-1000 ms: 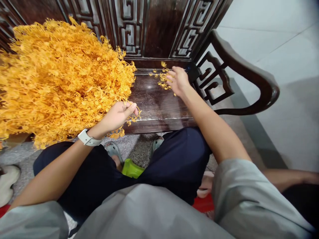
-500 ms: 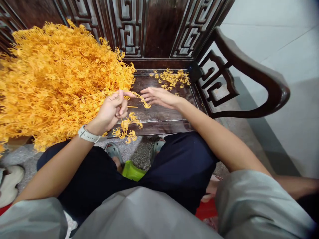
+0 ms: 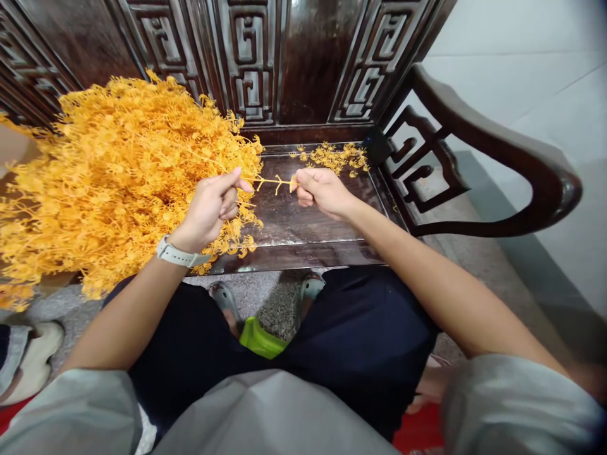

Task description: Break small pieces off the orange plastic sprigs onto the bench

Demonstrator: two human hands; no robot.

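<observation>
Between my hands a thin yellow plastic flower stem (image 3: 272,181) with short side twigs is stretched level above the bench seat. My left hand (image 3: 214,203), a pale watch on its wrist, is closed around the stem's left part. At the other end my right hand (image 3: 323,191) pinches the tip, where a small yellow flower head shows at the fingertips. Just left of my left hand is a big heap of yellow artificial flower sprays (image 3: 128,183). Beyond my right hand lies a small pile of loose yellow flower heads (image 3: 334,156).
The dark wooden bench (image 3: 303,230) has a carved backrest behind and a curved armrest (image 3: 512,145) on the right. Below, between my feet, is a bright green plastic object (image 3: 262,340). Another person's shoe (image 3: 35,357) shows at the left.
My right hand has gone from open fingers near the stem to pinching its tip. The stem is now pulled straight. The view has shifted slightly.
</observation>
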